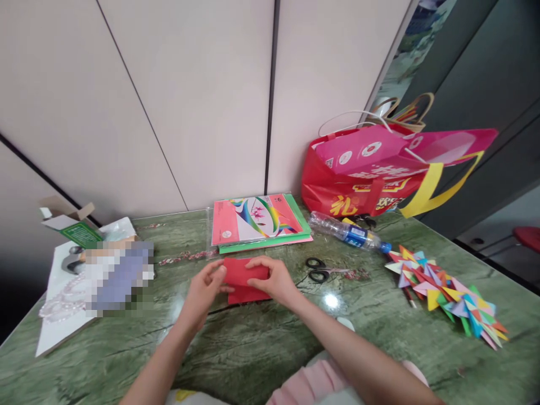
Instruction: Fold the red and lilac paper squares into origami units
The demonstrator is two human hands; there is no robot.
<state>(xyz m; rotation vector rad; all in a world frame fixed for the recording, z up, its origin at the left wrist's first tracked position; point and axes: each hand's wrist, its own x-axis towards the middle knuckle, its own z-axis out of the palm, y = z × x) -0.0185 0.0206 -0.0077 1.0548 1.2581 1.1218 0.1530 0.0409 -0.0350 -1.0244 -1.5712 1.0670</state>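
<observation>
Both hands (203,288) (275,279) pinching red paper (239,275), red bag (373,194) printed with yellow 礼 (343,206), blue bottle label (358,236) unreadable

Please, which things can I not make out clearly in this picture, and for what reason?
All in the head view:
- Right edge of the red paper: partly covered by the right hand.
- Purple-grey object on the left: blurred by pixel blocks.
- Lower contents of the red bag: hidden by its front side.
- Red seat: cut off by the right picture edge.
- Small print on the bottle label: too small.
</observation>
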